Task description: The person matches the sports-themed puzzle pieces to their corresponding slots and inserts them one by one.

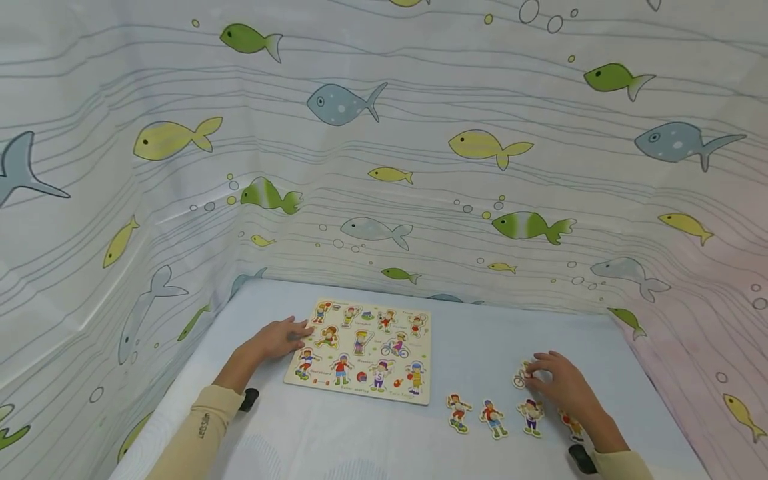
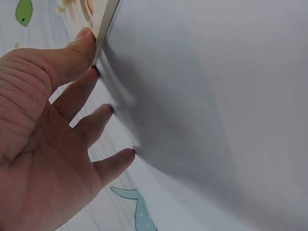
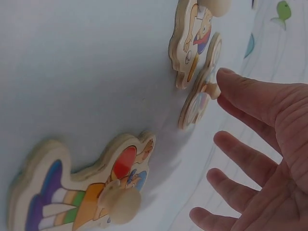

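A right hand [image 1: 561, 383] pinches the knob of a wooden cyclist puzzle piece [image 1: 519, 380] between thumb and forefinger, its other fingers spread, at the right of a pale tabletop [image 1: 474, 333].

Four more knobbed figure pieces [image 1: 494, 419] lie in a row nearer the person; the left hand [image 1: 279, 338], fingers apart, touches the left edge of a sports-themed puzzle board [image 1: 375, 347], before a fish-print backdrop [image 1: 420, 207].

Head: looked forward and down from farthest, over my left hand [image 1: 281, 338], right hand [image 1: 563, 381] and the board [image 1: 346, 340].
Left wrist: faced, up close, what seemed the board's edge.
Right wrist: looked from near at the bicycle piece [image 3: 196, 107], which head shared.
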The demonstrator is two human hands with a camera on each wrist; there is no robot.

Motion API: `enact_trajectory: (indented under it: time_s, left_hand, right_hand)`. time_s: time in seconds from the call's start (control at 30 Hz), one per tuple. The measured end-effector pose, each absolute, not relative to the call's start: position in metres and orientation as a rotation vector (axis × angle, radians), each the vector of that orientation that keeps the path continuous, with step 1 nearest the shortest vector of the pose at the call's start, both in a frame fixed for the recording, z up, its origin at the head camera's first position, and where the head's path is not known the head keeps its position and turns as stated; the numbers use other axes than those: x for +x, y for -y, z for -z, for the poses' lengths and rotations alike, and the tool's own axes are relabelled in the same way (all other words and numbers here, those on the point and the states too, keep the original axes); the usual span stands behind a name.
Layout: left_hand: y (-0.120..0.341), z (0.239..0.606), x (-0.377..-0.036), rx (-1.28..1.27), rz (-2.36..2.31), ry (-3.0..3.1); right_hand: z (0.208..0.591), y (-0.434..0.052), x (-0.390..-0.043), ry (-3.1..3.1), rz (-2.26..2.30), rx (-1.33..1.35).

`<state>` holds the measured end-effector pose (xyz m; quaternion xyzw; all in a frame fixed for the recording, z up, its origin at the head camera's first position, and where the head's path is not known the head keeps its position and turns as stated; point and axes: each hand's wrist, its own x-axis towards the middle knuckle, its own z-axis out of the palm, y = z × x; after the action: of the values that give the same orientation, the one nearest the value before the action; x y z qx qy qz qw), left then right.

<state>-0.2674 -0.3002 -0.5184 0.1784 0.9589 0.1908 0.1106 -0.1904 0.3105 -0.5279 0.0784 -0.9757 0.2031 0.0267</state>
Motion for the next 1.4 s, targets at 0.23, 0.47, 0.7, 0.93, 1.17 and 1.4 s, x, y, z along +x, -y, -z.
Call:
enact_trajectory:
  time_s: [0.23,0.47,0.7,0.93,1.17,1.4]
  left_hand:
    - [0.3,0.52,-0.267,0.527,-0.565,-2.818]
    - [0.299,0.517,-0.267,0.533,-0.567,-2.825]
    - [0.299,0.516,-0.267,0.525,-0.565,-2.825]
    - [0.299,0.515,-0.265,0.515,-0.574,-2.818]
    - [0.3,0.515,-0.263,0.52,-0.582,-2.818]
    - [0.301,0.518,-0.266,0.532,-0.597,-2.825]
  right_hand:
    - [0.538,-0.314,-0.197,3.041,-0.626,0.222]
    - [0.539,-0.314,-0.199,3.047,-0.646,0.192]
    - [0.533,-0.309,-0.198,3.047,-0.65,0.173]
    - [0.538,-0.31,-0.197,3.04,-0.62,0.174]
    - [0.529,-0.305,-0.197,3.019,-0.605,0.192]
    - [0.522,-0.302,-0.197,3.001,-0.611,0.219]
